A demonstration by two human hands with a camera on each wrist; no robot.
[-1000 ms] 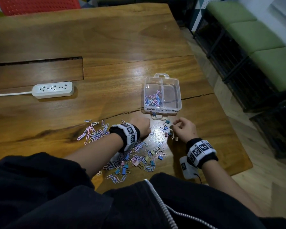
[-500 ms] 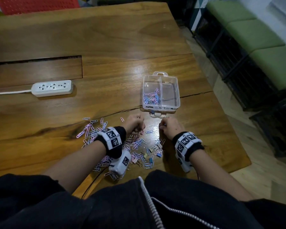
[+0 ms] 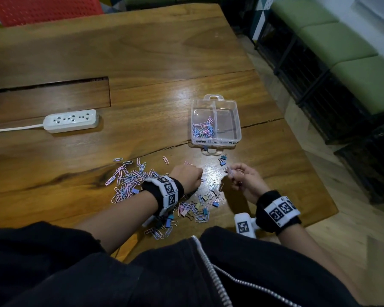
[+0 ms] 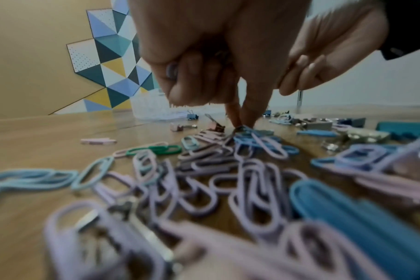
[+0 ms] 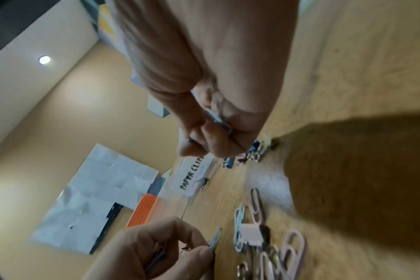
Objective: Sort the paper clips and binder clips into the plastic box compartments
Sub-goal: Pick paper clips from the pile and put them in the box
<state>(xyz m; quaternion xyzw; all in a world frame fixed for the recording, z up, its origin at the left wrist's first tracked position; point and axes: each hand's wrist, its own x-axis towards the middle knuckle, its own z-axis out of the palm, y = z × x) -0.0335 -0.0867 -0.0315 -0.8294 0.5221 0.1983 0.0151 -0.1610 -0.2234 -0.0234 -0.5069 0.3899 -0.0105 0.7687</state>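
The clear plastic box (image 3: 216, 140) stands on the wooden table; its left compartment holds paper clips (image 3: 203, 129) and its right one shows nothing inside. My left hand (image 3: 187, 177) is down on the table in front of the box. Its thumb and forefinger pinch a blue paper clip (image 5: 215, 240) at the pile's edge, and more clips sit in its curled fingers (image 4: 173, 69). My right hand (image 3: 237, 176) is raised a little to the right, gripping small clips (image 5: 218, 121). Loose paper clips (image 3: 129, 180) lie left, mixed paper and binder clips (image 3: 200, 207) lie near me.
Several binder clips (image 3: 223, 158) lie just in front of the box. A white power strip (image 3: 70, 120) sits at the left below a recessed slot (image 3: 47, 98). The table's right edge (image 3: 315, 173) drops to the floor beside green benches (image 3: 341, 52).
Both hands were pressed down into the mixed pile close together. The right hand has since lifted and moved right with clips in it, while the left stays low at the pile.
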